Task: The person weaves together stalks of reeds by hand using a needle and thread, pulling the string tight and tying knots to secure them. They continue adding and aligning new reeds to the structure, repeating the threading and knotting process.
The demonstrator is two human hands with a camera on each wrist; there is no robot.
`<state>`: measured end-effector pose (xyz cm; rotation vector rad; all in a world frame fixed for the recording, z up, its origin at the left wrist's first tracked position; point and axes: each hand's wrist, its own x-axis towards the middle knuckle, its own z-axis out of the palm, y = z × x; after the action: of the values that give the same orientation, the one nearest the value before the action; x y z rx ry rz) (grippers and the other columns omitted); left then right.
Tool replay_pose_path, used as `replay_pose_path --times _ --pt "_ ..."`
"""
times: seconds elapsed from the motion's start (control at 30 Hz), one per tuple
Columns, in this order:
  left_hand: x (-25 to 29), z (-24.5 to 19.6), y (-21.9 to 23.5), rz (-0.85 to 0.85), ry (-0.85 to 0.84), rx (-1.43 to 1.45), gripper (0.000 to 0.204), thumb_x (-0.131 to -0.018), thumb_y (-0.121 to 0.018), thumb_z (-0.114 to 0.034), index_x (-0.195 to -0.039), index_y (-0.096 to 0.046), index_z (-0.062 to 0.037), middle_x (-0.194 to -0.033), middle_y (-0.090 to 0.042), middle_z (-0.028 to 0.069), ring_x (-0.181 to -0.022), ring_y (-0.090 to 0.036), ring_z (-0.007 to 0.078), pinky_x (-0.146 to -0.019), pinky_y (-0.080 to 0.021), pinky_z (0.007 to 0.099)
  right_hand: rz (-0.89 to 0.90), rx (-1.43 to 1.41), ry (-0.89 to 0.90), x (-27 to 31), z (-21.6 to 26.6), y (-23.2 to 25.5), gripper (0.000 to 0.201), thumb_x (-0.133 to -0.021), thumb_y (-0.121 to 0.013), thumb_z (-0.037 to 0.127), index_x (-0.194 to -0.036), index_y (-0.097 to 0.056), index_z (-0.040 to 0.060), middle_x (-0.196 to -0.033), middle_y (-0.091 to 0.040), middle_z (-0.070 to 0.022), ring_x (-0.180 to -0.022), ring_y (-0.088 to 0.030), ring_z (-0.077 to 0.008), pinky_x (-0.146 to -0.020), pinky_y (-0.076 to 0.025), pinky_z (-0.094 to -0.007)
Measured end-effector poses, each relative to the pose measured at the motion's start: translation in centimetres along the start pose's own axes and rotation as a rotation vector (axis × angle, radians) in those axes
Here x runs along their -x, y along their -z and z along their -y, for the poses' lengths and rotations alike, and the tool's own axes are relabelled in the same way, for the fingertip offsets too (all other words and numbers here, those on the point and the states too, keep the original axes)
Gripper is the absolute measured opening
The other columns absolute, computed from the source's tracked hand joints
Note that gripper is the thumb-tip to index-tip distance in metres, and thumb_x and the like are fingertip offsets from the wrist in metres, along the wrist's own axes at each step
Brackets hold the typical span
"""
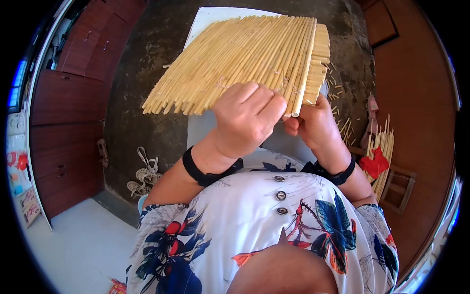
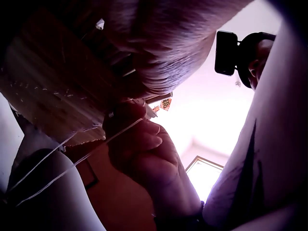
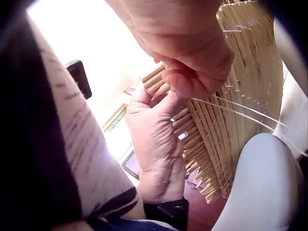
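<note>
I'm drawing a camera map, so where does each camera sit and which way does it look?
Head: on the head, looking forward and down at the stick mat, left hand, right hand and patterned shirt.
Left wrist: looks up past the mat at both hands, plus the head with a black device.
Right wrist: looks up too, at both hands, mat and shirt.
Both wrist views share the white threads.
</note>
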<state>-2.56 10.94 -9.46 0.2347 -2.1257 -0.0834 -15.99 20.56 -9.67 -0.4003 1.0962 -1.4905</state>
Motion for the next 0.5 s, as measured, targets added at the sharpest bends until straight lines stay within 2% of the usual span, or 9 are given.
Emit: replay_pose_path --times 0.07,0.13,0.17,0.23,0.27,0.33,0.37,0.4,0.5 --pt "-0.4 0.3 0.1 -0.032 0.006 0.025 0.012 -0.058 -0.063 -0.007 -0.065 -0.053 -0.0097 -0.059 -0.046 -0.0002 -0.055 -0.048 0.0153 -0.046 -0.037 0.0282 0.095 -0.052 0.005 -0.2 0.4 0.4 0.016 -0.089 -0.048 0.000 -0.099 -0.056 -0.0093 -0.077 -0.063 -0.0146 -0.056 -0.057 -0.0167 -0.045 -0.045 -0.0273" --pt "-0.5 0.9 1.1 0.026 -0.001 0.014 0.017 -0.057 -0.065 -0.003 -0.072 -0.057 -0.0066 -0.064 -0.052 0.0032 -0.058 -0.052 0.0183 -0.050 -0.041 0.0288 0.010 0.066 -0.050 0.3 2.7 -0.9 0.019 -0.090 -0.047 0.001 -0.102 -0.056 -0.0099 -0.083 -0.064 -0.0149 -0.064 -0.062 -0.0183 -0.050 -0.049 -0.0271" --pt "-0.6 1.2 1.7 0.094 0.002 0.010 0.024 -0.056 -0.067 0.000 -0.079 -0.061 -0.0035 -0.069 -0.058 0.0067 -0.060 -0.056 0.0213 -0.053 -0.044 0.0294 0.014 0.362 -0.041 0.4 3.6 -0.2 0.019 -0.092 -0.048 0.003 -0.104 -0.057 -0.0075 -0.090 -0.064 -0.0125 -0.070 -0.063 -0.0188 -0.059 -0.051 -0.0264" --pt "-1.4 2.5 2.9 0.081 -0.072 -0.029 0.024 -0.056 -0.066 0.001 -0.078 -0.061 -0.0038 -0.068 -0.058 0.0068 -0.060 -0.056 0.0217 -0.053 -0.045 0.0298 0.008 0.970 0.353 -0.1 4.7 2.8 0.016 -0.092 -0.052 0.004 -0.103 -0.059 -0.0038 -0.094 -0.063 -0.0100 -0.069 -0.063 -0.0178 -0.064 -0.051 -0.0253" --pt "-2.1 3.2 3.5 0.083 -0.134 -0.063 0.023 -0.056 -0.066 0.001 -0.077 -0.061 -0.0041 -0.068 -0.057 0.0070 -0.060 -0.056 0.0221 -0.053 -0.045 0.0301 -0.088 0.982 0.527 0.2 5.6 3.2 0.014 -0.089 -0.055 0.001 -0.102 -0.060 -0.0016 -0.096 -0.062 -0.0097 -0.071 -0.062 -0.0172 -0.069 -0.050 -0.0256" --pt "-4.1 4.5 4.8 0.063 -0.162 -0.055 0.021 -0.056 -0.067 0.001 -0.075 -0.059 -0.0049 -0.067 -0.057 0.0073 -0.059 -0.056 0.0234 -0.052 -0.045 0.0318 -0.173 1.299 0.975 0.7 7.9 0.6 0.020 -0.087 -0.059 0.004 -0.106 -0.060 -0.0014 -0.099 -0.062 -0.0127 -0.085 -0.063 -0.0220 -0.078 -0.050 -0.0294" --pt "-5.2 5.5 5.2 0.077 -0.204 -0.029 0.021 -0.057 -0.068 0.000 -0.075 -0.058 -0.0051 -0.067 -0.057 0.0079 -0.060 -0.056 0.0245 -0.052 -0.045 0.0324 -0.075 1.401 1.110 0.2 8.8 -0.3 0.027 -0.086 -0.062 0.009 -0.111 -0.059 -0.0006 -0.107 -0.061 -0.0152 -0.102 -0.060 -0.0283 -0.088 -0.046 -0.0335" --pt "-6.2 6.4 5.9 0.093 -0.246 0.003 0.022 -0.057 -0.069 -0.001 -0.074 -0.057 -0.0053 -0.066 -0.057 0.0086 -0.060 -0.056 0.0255 -0.053 -0.045 0.0330 0.122 1.335 0.980 -1.5 8.5 0.3 0.034 -0.085 -0.063 0.012 -0.117 -0.057 0.0000 -0.114 -0.059 -0.0171 -0.111 -0.055 -0.0321 -0.094 -0.043 -0.0349" --pt "-8.7 7.7 6.8 0.069 -0.229 0.029 0.024 -0.057 -0.071 -0.002 -0.075 -0.055 -0.0055 -0.068 -0.056 0.0089 -0.065 -0.056 0.0276 -0.056 -0.046 0.0350 0.171 1.306 0.995 -3.0 7.3 -1.2 0.036 -0.084 -0.065 0.011 -0.118 -0.055 0.0014 -0.105 -0.060 -0.0166 -0.100 -0.059 -0.0317 -0.087 -0.046 -0.0338"
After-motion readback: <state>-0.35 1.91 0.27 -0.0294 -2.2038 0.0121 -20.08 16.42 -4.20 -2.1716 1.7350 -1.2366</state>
